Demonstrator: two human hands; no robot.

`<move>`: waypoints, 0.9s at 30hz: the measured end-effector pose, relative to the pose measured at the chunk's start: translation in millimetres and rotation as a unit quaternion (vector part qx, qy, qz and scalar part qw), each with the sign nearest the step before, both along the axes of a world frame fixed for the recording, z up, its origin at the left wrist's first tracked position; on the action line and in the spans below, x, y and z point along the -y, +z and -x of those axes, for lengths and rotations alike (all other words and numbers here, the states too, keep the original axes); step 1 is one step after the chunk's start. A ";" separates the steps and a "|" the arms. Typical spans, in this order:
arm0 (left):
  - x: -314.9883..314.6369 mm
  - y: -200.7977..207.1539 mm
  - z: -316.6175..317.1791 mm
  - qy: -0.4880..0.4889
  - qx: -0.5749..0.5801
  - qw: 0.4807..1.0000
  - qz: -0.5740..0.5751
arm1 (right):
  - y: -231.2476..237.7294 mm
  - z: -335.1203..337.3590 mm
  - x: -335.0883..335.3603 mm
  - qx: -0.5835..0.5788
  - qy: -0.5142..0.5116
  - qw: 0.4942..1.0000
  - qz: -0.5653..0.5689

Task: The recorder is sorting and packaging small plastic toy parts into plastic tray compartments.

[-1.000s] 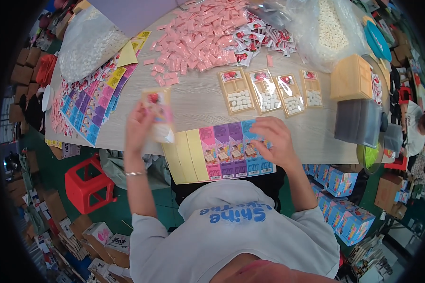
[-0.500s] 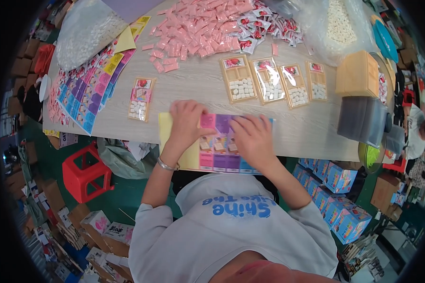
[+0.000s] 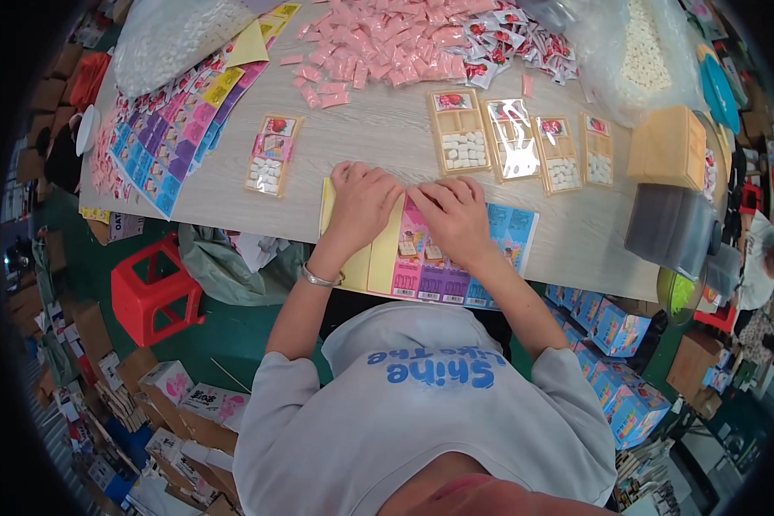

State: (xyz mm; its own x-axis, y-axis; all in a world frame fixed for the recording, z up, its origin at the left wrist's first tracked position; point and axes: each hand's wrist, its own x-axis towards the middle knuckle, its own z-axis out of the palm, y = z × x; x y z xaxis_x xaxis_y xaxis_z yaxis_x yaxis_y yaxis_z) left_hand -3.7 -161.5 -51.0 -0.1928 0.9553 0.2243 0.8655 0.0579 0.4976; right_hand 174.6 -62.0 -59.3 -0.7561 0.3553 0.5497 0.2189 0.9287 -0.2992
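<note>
A printed cardboard sheet (image 3: 408, 273) lies across the table's near edge. It has a plain yellow panel at its left and pink, purple and blue columns towards the right. My left hand (image 3: 363, 206) is closed at the sheet's upper edge over the yellow panel, fingers curled and thumb towards the right. Close beside it, my right hand (image 3: 457, 219) is bent over the pink and purple columns, its fingertips pressed near the top edge. Both hands hide part of the sheet's top. Beyond my left hand lies a small clear-covered tray (image 3: 271, 155) with white pieces and a strawberry-printed packet.
Several similar trays (image 3: 460, 132) stand in a row at right. Pink packets (image 3: 387, 43) heap at the back, and printed sheets (image 3: 168, 142) fan out at left. Bags of white pieces (image 3: 176, 47), a yellow container (image 3: 662, 150) and a dark bin (image 3: 671, 222) border the table.
My right hand has moved left across the sheet, close to my left hand, uncovering the blue columns. The whole view has shifted slightly.
</note>
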 end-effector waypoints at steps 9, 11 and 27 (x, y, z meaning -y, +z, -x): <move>-2.6 -4.3 -9.7 0.022 -0.053 0.998 0.001 | 6.2 15.0 -5.9 0.000 -0.001 1.000 0.020; -3.0 -6.1 -11.8 0.027 -0.063 0.998 -0.003 | 1.6 11.1 -5.1 -0.009 0.002 1.000 -0.001; -2.5 -11.7 -7.3 0.054 -0.086 0.995 -0.008 | 132.4 -73.5 -0.5 0.332 0.425 0.774 0.332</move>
State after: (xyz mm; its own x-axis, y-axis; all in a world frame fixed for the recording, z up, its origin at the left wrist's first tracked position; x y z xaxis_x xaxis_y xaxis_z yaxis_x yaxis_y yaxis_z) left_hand 3.6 -159.0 -62.7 -0.2508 0.9274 0.2774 0.9274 0.1480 0.3434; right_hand 248.1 -61.5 73.1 -0.9092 -0.3885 -0.1496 -0.0777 0.5114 -0.8558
